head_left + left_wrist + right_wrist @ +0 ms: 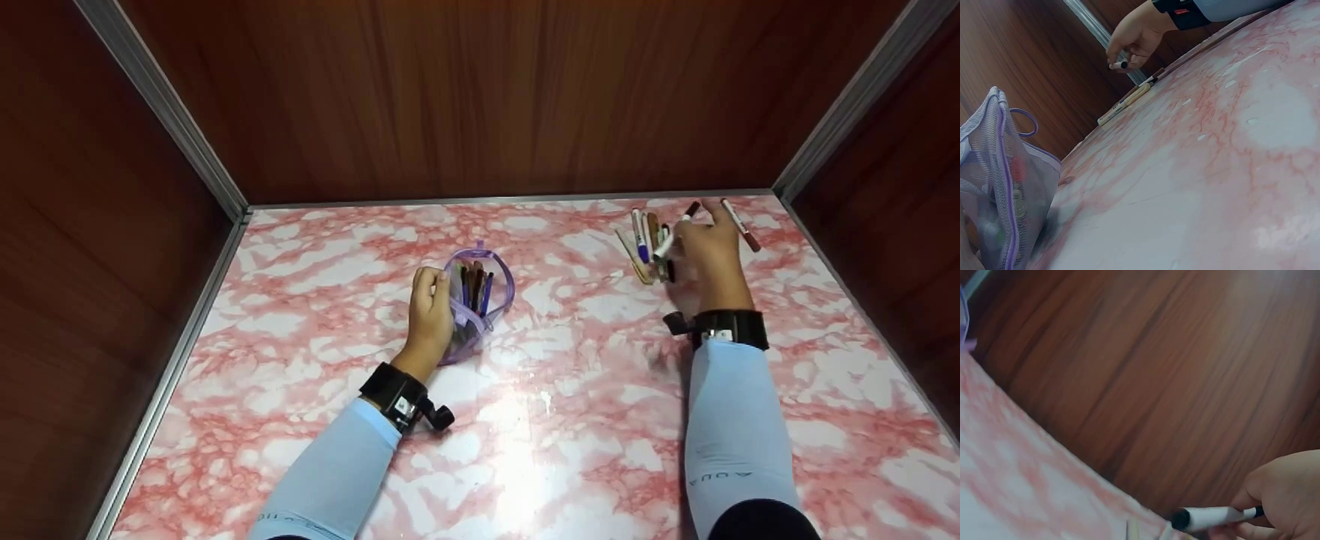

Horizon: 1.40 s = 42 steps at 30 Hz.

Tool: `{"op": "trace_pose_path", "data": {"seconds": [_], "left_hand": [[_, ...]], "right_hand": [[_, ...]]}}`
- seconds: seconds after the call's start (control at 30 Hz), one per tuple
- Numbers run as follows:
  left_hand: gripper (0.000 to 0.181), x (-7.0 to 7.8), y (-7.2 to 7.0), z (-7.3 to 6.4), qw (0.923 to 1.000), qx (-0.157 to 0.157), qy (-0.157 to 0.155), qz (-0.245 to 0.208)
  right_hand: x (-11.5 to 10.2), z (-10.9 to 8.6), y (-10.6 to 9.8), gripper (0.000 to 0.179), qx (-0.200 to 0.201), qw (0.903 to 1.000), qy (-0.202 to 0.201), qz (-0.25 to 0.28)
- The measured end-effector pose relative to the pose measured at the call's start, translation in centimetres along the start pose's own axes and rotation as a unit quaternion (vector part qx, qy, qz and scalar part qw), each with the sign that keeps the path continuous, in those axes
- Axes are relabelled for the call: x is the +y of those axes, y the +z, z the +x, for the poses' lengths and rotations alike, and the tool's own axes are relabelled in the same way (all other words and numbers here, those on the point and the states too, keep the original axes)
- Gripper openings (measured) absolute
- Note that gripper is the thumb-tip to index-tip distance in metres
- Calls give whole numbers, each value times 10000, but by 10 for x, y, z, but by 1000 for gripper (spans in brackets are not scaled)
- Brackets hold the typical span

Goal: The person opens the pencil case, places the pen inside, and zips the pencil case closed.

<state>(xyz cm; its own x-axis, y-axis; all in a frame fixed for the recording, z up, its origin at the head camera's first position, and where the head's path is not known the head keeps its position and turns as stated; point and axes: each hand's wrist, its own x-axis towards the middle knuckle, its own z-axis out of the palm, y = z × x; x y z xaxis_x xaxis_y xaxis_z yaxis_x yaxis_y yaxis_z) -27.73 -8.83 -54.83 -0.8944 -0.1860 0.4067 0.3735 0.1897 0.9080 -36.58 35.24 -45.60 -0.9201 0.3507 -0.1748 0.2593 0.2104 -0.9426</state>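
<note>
My left hand [433, 304] grips the near left side of a purple-trimmed mesh pencil case [512, 289], thumb at its rim. The case's mouth gapes, and several pens [474, 285] stand inside it. In the left wrist view the mesh side [1039, 180] fills the left edge. At the far right of the table, my right hand [709, 244] pinches a white marker [1216, 518] with black ends, held up off the tabletop in the left wrist view. Beneath and left of this hand lies a loose group of pens and markers, among them a blue-capped marker [640, 236].
Right of my right hand lies a white marker with a dark red cap [740, 225]. A pale slim tool [636, 262] lies at the group's left. Dark wood panels [510, 97] wall the marbled red-and-white table [585, 420] at the back and sides.
</note>
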Motion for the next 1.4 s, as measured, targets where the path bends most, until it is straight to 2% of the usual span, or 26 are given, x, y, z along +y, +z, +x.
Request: {"op": "trace_pose_path", "data": {"seconds": [0.1,0.23,0.43,0.53,0.67,0.9,1.03,1.27,1.4], "left_hand": [[23,-1,0,0,10000,40,-7,-13],[22,-1,1,-1,9999,89,46,-41],[22,-1,1,1,9999,74,17,-67],[23,-1,1,1,10000,42,-28,-15],[23,-2,0,1,10000,0,-29,-30],[26,-17,2,3,9984,98,540,-105],[28,-21,2,3,9980,125,607,-95],[24,-5,0,1,9997,-21,205,-127],[23,-3,1,1,9999,-20,76,-98]], "right_hand": [[-11,-8,13,87,-372,9972,-112,645],[-22,-19,36,84,-753,9894,-536,1123],[-28,-36,70,63,-1101,9782,-961,1476],[-26,-42,86,56,-1211,9761,-1133,1403],[-23,-51,110,56,-1305,9756,-1394,1088],[-18,-70,149,59,-1718,9670,-1644,912],[-14,-82,167,56,-1905,9629,-1698,877],[-7,-104,192,49,-2159,9598,-1713,524],[-4,-112,200,43,-2408,9547,-1710,378]]}}
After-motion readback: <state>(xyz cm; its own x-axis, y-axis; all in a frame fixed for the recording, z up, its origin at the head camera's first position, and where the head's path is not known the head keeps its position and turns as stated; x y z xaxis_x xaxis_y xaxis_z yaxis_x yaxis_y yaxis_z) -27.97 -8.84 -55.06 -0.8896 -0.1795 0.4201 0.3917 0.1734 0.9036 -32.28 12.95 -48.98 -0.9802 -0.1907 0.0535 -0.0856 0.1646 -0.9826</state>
